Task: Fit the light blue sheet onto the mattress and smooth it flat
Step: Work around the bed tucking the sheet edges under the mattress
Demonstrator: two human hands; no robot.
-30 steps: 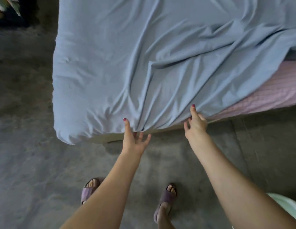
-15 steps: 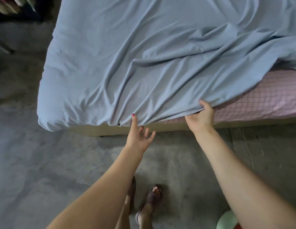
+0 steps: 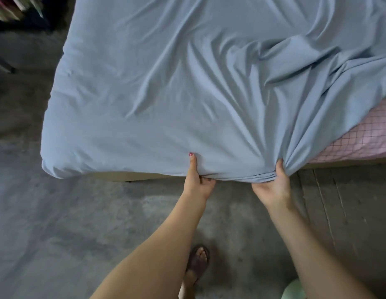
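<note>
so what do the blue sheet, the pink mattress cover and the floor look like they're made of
Light blue sheet: soft matte fabric, perhaps cotton or jersey; it folds loosely and bunches in the hands. Pink mattress cover: quilted textile, judging by its stitched grid. Floor: bare concrete, grey, mottled, dull.

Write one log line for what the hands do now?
left hand: grips sheet hem | right hand: grips bunched hem | mattress: right part uncovered

Bare grey concrete floor (image 3: pixel 80 223), mottled and dim, with seams running near the bed's right corner. Blurred coloured clutter (image 3: pixel 13 7) sits off the bed's far-left corner, in shadow.
</note>
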